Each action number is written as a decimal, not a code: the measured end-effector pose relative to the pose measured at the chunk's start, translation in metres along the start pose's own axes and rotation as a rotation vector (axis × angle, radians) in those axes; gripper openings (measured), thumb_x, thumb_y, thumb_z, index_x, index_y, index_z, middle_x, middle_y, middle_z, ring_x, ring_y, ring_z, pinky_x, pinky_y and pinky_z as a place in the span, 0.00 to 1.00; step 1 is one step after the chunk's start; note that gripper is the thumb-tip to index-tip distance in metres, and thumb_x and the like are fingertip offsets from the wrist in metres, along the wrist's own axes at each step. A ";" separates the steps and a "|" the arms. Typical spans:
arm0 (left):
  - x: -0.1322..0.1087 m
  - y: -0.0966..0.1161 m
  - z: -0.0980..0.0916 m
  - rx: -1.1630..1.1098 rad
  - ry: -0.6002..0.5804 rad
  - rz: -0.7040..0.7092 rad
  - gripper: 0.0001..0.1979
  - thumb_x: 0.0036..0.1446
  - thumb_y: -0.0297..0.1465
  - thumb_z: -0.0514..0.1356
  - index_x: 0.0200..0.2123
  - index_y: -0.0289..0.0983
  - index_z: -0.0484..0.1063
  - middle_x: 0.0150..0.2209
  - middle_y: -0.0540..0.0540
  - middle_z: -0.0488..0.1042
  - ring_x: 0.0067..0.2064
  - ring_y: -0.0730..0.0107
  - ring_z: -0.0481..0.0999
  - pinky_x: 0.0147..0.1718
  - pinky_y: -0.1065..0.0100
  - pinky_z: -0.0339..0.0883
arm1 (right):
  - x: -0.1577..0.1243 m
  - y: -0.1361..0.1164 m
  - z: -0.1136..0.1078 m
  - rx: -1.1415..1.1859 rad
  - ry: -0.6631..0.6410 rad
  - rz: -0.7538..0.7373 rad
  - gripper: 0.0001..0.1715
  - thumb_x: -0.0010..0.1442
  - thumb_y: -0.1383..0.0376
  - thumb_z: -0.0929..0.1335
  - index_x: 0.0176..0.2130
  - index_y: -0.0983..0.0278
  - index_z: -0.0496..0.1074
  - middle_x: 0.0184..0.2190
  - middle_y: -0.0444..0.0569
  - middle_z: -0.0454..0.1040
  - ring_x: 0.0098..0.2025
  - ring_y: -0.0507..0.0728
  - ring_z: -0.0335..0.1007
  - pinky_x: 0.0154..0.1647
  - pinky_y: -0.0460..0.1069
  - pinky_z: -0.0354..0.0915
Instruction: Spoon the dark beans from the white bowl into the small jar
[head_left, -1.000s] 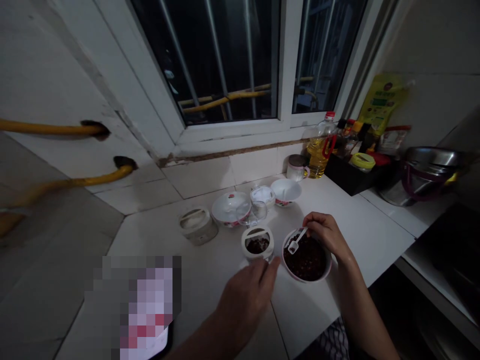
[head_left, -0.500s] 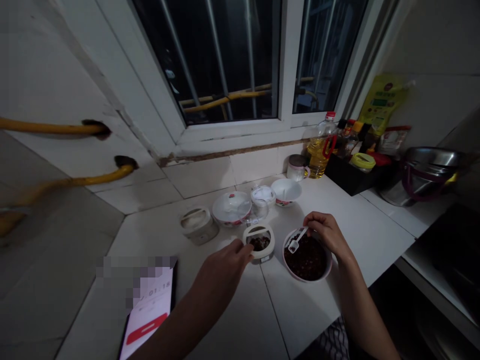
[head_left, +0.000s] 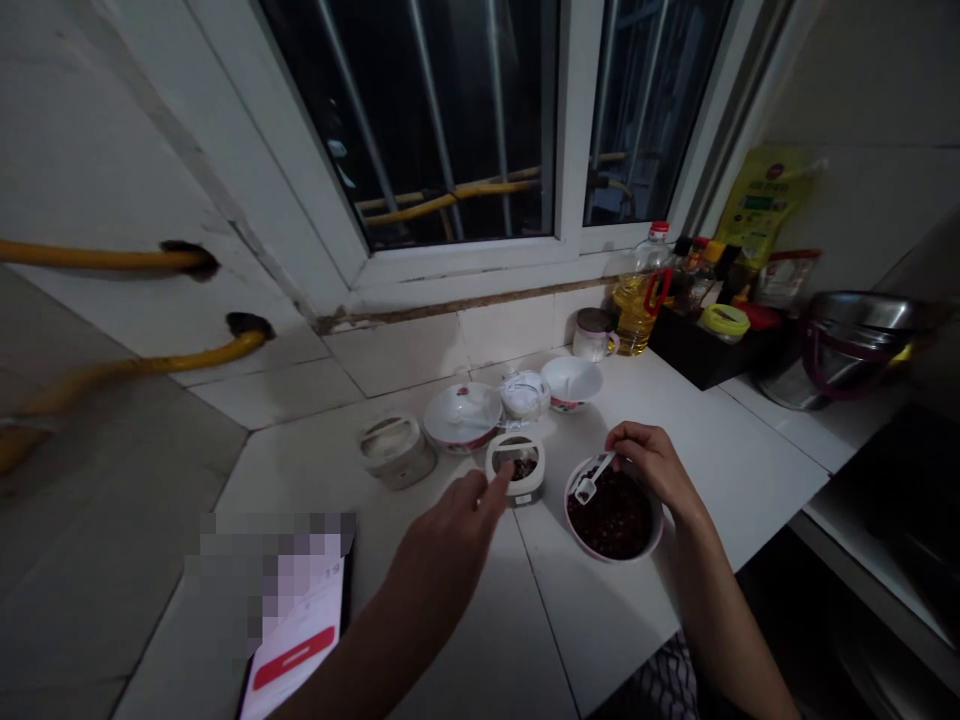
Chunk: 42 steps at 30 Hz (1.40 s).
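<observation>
On the white counter (head_left: 712,460), as seen from the head, the right hand (head_left: 651,467) had thumb and fingers pinched on a white spoon (head_left: 601,471), its scoop over dark food (head_left: 619,520) in a bowl (head_left: 609,559). The left hand's (head_left: 442,530) forefinger stretched across the rim of a small jar (head_left: 523,488), left of the bowl; whether those fingers gripped anything, I couldn't tell.

Left of the dark-filled bowl (head_left: 615,558), the phone (head_left: 296,645) is partly pixelated and cut by the lower edge. The right hand (head_left: 651,465) hides the handle end of the spoon (head_left: 588,489) over the bowl; beyond it, rightward, the pouch (head_left: 763,205) bears print too blurred to read.
</observation>
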<state>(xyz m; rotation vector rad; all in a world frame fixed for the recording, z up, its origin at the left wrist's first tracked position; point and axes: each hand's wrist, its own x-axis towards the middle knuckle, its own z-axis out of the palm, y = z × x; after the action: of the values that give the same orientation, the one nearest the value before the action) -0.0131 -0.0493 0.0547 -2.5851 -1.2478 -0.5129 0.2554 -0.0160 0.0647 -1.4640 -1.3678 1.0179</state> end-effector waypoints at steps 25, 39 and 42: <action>-0.027 0.080 0.063 -0.444 0.118 0.187 0.27 0.66 0.24 0.44 0.67 0.29 0.45 0.44 0.36 0.75 0.42 0.61 0.76 0.43 0.62 0.73 | 0.002 -0.001 -0.003 0.087 0.057 0.004 0.08 0.43 0.63 0.65 0.23 0.63 0.72 0.14 0.42 0.69 0.21 0.53 0.63 0.30 0.48 0.60; -0.023 0.078 0.061 -0.516 0.128 0.184 0.20 0.64 0.21 0.45 0.58 0.32 0.61 0.40 0.39 0.74 0.40 0.63 0.76 0.39 0.64 0.74 | -0.009 -0.001 0.002 -0.399 -0.200 -0.454 0.12 0.53 0.72 0.63 0.30 0.59 0.75 0.24 0.43 0.76 0.39 0.58 0.69 0.57 0.58 0.54; -0.022 0.076 0.061 -0.566 0.122 0.188 0.19 0.66 0.22 0.45 0.57 0.33 0.61 0.38 0.40 0.74 0.38 0.65 0.76 0.38 0.65 0.74 | -0.008 -0.003 0.004 -0.353 -0.174 -0.360 0.12 0.53 0.71 0.63 0.28 0.59 0.75 0.20 0.43 0.73 0.38 0.59 0.68 0.53 0.57 0.57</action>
<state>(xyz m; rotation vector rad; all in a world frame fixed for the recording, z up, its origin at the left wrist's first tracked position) 0.0474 -0.0906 -0.0139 -3.0170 -0.9007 -1.0979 0.2505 -0.0241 0.0661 -1.3254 -1.9322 0.7073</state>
